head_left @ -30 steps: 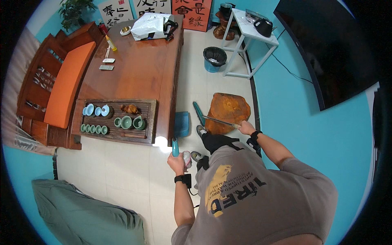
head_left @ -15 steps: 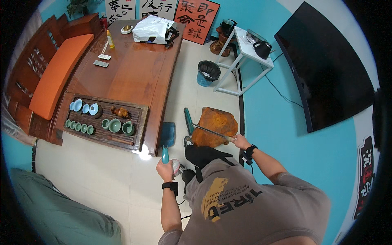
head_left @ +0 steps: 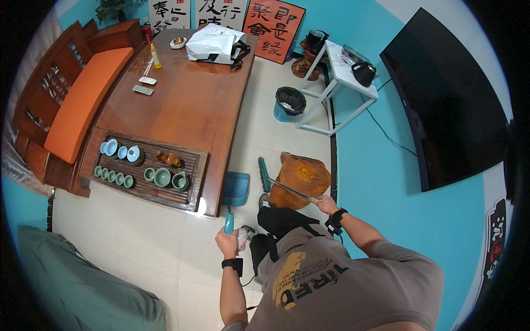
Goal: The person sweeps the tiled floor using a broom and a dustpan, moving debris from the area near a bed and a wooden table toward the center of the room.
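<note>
My left hand (head_left: 227,243) is closed around the teal handle of a blue dustpan (head_left: 236,187). The pan lies low by the table's right edge. In my right hand (head_left: 328,204) is the thin handle of a broom (head_left: 292,190), slanting leftward across a brown wooden stump stool (head_left: 309,175). Its narrow green-bristled head (head_left: 263,174) is near the floor, right of the dustpan and apart from it. A pale pinkish thing (head_left: 242,238) shows beside my left hand, in front of my shoe; I cannot make out what it is.
The wooden table (head_left: 182,105) on the left carries a tea tray (head_left: 196,182) with several cups, and a white bag (head_left: 215,44). Ahead stand a lined bin (head_left: 284,113) and a white side table (head_left: 337,83) with a kettle. A large screen (head_left: 447,105) hangs right.
The whole view has shifted slightly. The dustpan has come a little to the right, away from the table's edge. Both hands keep their grip, and the broom head has come slightly nearer.
</note>
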Demonstrator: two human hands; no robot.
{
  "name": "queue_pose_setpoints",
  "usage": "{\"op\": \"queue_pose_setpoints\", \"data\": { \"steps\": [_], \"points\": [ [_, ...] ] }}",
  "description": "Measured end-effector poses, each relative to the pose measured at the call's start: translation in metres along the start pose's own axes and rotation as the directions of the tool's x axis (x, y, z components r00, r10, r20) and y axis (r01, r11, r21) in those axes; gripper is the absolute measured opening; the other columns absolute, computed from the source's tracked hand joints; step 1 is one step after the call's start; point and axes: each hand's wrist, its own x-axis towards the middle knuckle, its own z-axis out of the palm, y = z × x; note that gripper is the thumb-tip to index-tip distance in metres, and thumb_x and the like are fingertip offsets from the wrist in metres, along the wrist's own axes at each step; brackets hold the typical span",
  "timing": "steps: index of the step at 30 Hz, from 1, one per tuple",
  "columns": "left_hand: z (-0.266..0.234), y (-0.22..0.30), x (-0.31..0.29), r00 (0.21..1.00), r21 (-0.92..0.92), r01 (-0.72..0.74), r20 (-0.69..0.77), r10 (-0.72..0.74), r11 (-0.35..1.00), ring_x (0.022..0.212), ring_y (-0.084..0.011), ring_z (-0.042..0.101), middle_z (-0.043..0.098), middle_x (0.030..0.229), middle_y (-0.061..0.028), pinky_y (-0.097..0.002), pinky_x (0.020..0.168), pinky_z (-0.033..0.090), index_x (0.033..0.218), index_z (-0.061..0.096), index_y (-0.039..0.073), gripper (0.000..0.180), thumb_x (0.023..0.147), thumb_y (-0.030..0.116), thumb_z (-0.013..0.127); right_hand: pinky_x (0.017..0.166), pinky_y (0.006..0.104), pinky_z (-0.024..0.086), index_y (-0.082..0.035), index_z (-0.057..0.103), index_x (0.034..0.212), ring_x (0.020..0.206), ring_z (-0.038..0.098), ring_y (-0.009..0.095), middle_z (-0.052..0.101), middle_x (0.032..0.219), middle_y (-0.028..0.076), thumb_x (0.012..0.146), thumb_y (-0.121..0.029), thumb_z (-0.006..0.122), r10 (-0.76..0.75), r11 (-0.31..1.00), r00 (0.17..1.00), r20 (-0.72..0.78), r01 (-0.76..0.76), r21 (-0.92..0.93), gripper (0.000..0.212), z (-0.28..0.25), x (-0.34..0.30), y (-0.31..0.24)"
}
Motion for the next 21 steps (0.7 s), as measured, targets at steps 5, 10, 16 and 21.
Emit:
{"op": "queue_pose_setpoints", "data": {
  "steps": [5, 10, 16, 21],
  "points": [
    [-0.011, 0.014, -0.017, 1.0, 0.003, 0.021, 0.02, -0.021, 1.0, 0.05, -0.0293, 0.054, 0.054, 0.056, -0.0191, -0.0369, 0.053, 0.043, 0.067, 0.058, -0.003, 0.015, 0.06, 0.009, 0.063, 0.058, 0.04, 0.048, 0.009, 0.058, 0.093, 0.06, 0.057, 0.032, 0.059, 0.077, 0.024, 0.078, -0.017, 0.051, 0.036, 0.998, 0.998, 0.056, -0.033, -0.058, 0.031, -0.012, 0.008, -0.023],
    [-0.008, 0.016, -0.025, 1.0, -0.028, 0.009, 0.005, -0.009, 1.0, 0.051, -0.028, 0.055, 0.056, 0.057, -0.0185, -0.0361, 0.054, 0.044, 0.067, 0.057, -0.004, 0.017, 0.059, 0.009, 0.066, 0.056, 0.0401, 0.046, 0.008, 0.06, 0.073, 0.06, 0.058, 0.032, 0.058, 0.069, 0.024, 0.078, -0.022, 0.052, 0.147, 0.988, 0.987, 0.063, -0.144, -0.048, 0.031, -0.031, 0.026, -0.04],
    [0.012, 0.038, -0.006, 0.999, 0.048, -0.012, 0.039, 0.01, 0.999, 0.056, -0.0326, 0.056, 0.056, 0.06, -0.0204, -0.0369, 0.056, 0.044, 0.067, 0.057, -0.004, 0.018, 0.058, 0.01, 0.064, 0.06, 0.0407, 0.047, 0.006, 0.06, 0.069, 0.071, 0.058, 0.036, 0.058, 0.072, 0.026, 0.074, -0.024, 0.057, 0.103, 0.994, 0.991, -0.086, -0.101, 0.037, 0.031, -0.061, 0.068, -0.017],
    [0.03, 0.058, 0.026, 0.996, 0.134, -0.076, 0.052, 0.069, 0.988, 0.055, -0.0323, 0.056, 0.056, 0.059, -0.0205, -0.0379, 0.054, 0.043, 0.067, 0.057, -0.004, 0.018, 0.057, 0.01, 0.064, 0.051, 0.0387, 0.045, 0.004, 0.053, 0.057, 0.054, 0.054, 0.03, 0.056, 0.06, 0.019, 0.073, -0.021, 0.057, 0.273, 0.931, 0.96, -0.063, -0.247, 0.269, 0.03, -0.092, 0.106, 0.016]
  ]
}}
